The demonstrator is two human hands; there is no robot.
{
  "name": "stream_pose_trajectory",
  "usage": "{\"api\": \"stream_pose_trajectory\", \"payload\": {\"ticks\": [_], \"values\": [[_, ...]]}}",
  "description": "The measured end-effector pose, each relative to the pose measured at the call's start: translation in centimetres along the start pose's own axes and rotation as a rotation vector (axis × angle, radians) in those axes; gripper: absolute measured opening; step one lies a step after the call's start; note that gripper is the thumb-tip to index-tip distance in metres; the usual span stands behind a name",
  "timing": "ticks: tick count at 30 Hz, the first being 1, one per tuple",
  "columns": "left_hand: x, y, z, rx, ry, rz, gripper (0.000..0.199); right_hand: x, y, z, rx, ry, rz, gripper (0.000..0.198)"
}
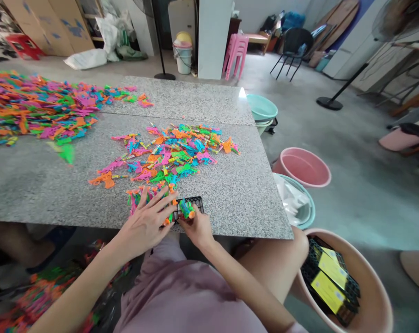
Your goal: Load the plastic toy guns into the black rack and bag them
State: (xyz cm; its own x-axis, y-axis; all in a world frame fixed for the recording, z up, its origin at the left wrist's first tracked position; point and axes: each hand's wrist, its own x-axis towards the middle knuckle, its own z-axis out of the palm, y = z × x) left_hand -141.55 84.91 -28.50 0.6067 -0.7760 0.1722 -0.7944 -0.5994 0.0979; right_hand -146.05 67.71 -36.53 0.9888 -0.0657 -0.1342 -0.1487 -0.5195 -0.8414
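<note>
Near the table's front edge lies a black plastic grid tray (pixel 197 200), its left part covered by small colourful toy guns (pixel 134 196). Fingers spread, my left hand (pixel 147 222) rests flat over those toy guns. My right hand (pixel 199 227) pinches a green and blue toy gun with an orange tip (pixel 186 208) above the tray's right part. Just beyond both hands spreads a loose pile of toy guns (pixel 174 155) in pink, orange, green and blue, some with yellow tube-like parts. My left palm hides much of the tray's contents.
A larger heap of toy guns (pixel 39 108) covers the table's far left. To the right on the floor stand a pink basin (pixel 304 167), a teal basin (pixel 312 210) with plastic bags, and a big tub (pixel 372 277) holding black trays and yellow cards.
</note>
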Motion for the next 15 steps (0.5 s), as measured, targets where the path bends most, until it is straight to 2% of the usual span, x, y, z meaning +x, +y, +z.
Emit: {"api": "stream_pose_trajectory", "payload": {"ticks": [4,9,12,15], "values": [[0.0,0.7,-0.3,0.013,0.016,-0.005,0.026,0.1,-0.1,0.2,-0.227,0.014,-0.032,0.015],[0.1,0.8,-0.3,0.011,0.006,-0.019,0.026,-0.3,-1.0,0.0,-0.374,-0.087,-0.04,0.026],[0.1,0.9,-0.1,-0.014,0.026,-0.041,0.038,0.0,-2.2,-0.1,-0.519,-0.141,-0.018,0.03],[-0.1,0.9,-0.2,-0.04,0.021,-0.04,0.052,1.2,-3.2,-0.2,-0.57,-0.185,-0.016,0.029]]}}
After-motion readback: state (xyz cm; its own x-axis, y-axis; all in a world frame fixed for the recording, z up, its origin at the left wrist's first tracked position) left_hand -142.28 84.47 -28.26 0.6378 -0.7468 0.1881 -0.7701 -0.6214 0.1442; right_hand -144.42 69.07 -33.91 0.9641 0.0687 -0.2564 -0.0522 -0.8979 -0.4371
